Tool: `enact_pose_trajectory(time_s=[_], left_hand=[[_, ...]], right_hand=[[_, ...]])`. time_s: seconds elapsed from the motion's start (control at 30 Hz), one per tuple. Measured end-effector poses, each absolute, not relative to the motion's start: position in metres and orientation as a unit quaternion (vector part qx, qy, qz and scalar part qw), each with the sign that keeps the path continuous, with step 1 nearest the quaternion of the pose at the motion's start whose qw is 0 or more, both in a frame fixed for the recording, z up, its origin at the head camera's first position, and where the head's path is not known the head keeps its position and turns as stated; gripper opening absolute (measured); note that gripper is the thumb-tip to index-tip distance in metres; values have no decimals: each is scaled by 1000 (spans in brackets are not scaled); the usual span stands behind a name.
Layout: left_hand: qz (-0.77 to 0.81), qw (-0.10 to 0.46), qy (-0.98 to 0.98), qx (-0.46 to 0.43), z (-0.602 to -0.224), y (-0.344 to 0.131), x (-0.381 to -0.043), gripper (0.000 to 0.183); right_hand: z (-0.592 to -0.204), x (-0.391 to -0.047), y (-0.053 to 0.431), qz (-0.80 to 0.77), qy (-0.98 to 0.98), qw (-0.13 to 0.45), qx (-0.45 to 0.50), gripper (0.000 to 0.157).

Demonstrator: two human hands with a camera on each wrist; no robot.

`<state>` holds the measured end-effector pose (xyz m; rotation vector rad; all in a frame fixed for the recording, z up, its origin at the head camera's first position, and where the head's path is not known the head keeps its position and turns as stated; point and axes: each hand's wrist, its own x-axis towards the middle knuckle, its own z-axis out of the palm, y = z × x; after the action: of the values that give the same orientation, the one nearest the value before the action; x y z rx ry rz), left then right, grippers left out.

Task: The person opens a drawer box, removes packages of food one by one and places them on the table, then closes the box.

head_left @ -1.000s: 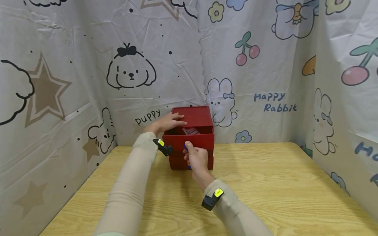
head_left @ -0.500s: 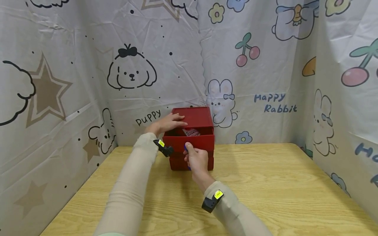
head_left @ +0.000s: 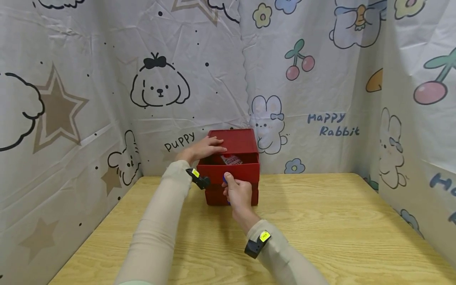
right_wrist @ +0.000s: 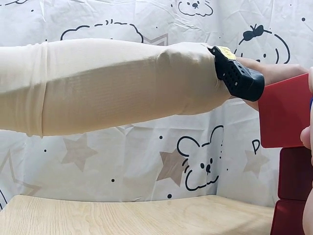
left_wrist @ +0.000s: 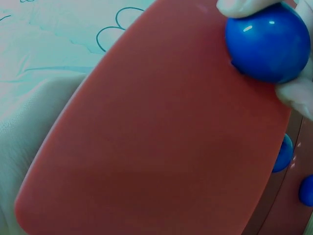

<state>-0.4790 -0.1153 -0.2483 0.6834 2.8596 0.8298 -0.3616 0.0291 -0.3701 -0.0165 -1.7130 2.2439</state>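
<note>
A small red drawer cabinet (head_left: 235,140) stands on the table towards the back wall. Its top drawer (head_left: 246,173) is pulled part way out, and a packet with white and red print (head_left: 231,159) shows inside. My right hand (head_left: 238,194) pinches that drawer's round blue knob (left_wrist: 269,41) between thumb and fingers. My left hand (head_left: 204,149) rests on the cabinet's top at the left, fingers stretched across it. In the right wrist view the drawer front (right_wrist: 286,115) stands out beyond the lower drawers (right_wrist: 293,174).
The cabinet stands on a light wooden table (head_left: 320,221). A printed white cloth (head_left: 199,91) hangs behind it and along both sides. Lower blue knobs (left_wrist: 283,154) stick out beneath the pulled drawer.
</note>
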Motion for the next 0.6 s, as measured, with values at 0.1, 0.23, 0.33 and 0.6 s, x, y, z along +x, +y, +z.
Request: enact_pose_trajectory(time_s=[0.1, 0.23, 0.33, 0.6], left_hand=[[274, 45, 935, 221, -248, -115, -480, 75], [281, 46, 933, 219, -249, -115, -480, 75], [283, 46, 934, 214, -249, -115, -480, 75], [276, 41, 935, 218, -252, -116, -485, 75]], right_hand=[[-370, -361, 29, 785, -599, 160, -4, 48], [-370, -359, 29, 785, -598, 163, -3, 48], [-370, -359, 28, 787, -595, 162, -3, 47], [-372, -358, 28, 789, -594, 158, -8, 49]])
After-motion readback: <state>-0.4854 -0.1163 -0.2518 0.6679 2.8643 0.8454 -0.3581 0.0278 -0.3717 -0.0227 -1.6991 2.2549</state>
